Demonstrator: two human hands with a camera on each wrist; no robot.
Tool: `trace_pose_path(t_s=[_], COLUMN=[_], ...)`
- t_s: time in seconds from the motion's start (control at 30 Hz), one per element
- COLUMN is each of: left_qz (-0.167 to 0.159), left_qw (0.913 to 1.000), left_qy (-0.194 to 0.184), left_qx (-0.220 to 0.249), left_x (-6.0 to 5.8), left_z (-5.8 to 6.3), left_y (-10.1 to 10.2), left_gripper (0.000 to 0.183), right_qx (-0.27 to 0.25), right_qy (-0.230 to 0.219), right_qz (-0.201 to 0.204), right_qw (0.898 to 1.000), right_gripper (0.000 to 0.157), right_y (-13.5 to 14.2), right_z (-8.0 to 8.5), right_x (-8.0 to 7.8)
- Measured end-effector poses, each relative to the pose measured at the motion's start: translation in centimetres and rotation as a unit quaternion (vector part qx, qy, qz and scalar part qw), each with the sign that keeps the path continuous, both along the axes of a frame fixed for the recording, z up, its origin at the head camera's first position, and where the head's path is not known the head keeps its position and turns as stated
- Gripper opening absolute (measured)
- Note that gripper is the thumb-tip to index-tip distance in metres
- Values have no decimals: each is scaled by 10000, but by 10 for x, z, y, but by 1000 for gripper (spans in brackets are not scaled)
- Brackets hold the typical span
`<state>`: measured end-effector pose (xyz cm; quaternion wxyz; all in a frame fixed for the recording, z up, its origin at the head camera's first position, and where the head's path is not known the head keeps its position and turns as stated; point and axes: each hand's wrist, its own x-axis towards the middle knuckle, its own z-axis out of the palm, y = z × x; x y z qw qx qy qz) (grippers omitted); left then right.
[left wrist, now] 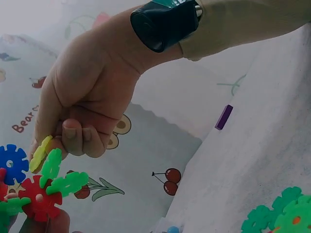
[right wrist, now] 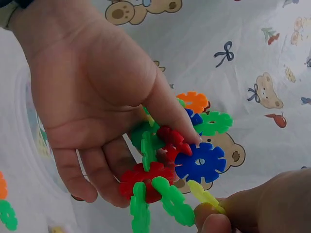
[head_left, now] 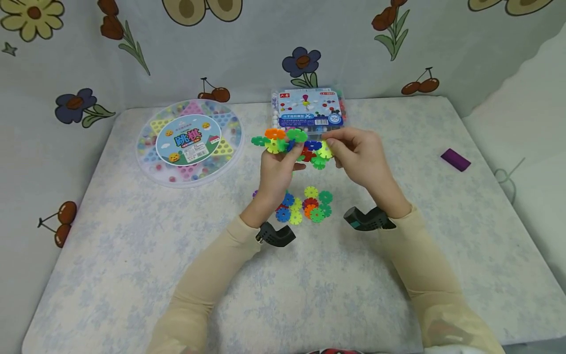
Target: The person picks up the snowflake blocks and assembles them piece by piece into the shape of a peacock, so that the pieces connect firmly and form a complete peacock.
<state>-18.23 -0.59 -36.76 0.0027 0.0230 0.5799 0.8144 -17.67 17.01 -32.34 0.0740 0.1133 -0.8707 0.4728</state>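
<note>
My left hand [head_left: 275,174] holds a joined cluster of plastic snowflake discs above the table, in orange, green, yellow, blue and red. In the right wrist view its thumb lies against the cluster, near a blue disc [right wrist: 200,162] and a red disc [right wrist: 146,180]. Between thumb and forefinger my right hand [head_left: 367,160] pinches a yellow snowflake disc [right wrist: 206,196] at the cluster's right end. That disc is beside the blue one; whether their slots are engaged I cannot tell. On the table below lie several more discs, including a green disc [head_left: 317,215] and a blue disc [head_left: 283,215].
A round, clear Chinese checkers box [head_left: 146,169] lies at the back left. Behind my hands is a clear box [head_left: 311,109] with a blue label and coloured beads. A purple block [head_left: 456,160] lies on the right of the patterned tabletop [head_left: 155,275].
</note>
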Motion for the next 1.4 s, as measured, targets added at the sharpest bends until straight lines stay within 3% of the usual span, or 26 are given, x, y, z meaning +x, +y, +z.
trace_pose_path(t_s=[0.23,0.53,0.63,0.8,1.0,1.17,1.4], left_qz=[-301,-401,-438,-244,205,637,878], left_qw=[9995,9989,9984,9983,9994,9958,9910], left_qy=[-34,-168,-233,-271,158,625,996], left_qx=[133,181,274,450,219,193,161], left_x=[-2,-2,-1,0,9,13,13], left_z=[-1,-3,-5,-8,-14,-18,-20], left_y=[-3,-2,-1,4,13,19,22], left_gripper=[7,9,10,10,19,18,16], right_qx=[-740,-1002,-1261,-1621,-2208,-2687,-2751], right_qy=[-636,-1024,-708,252,1073,1268,1406], right_qz=[125,96,12,-267,-591,-592,-532], right_qw=[9952,9896,9895,9861,9676,9530,9496], right_gripper=[26,28,26,22,21,21,22], right_y=[4,1,-3,-13,-23,-31,-35], right_z=[4,5,0,-15,-27,-31,-34], right_x=[-1,2,2,2,2,3,2])
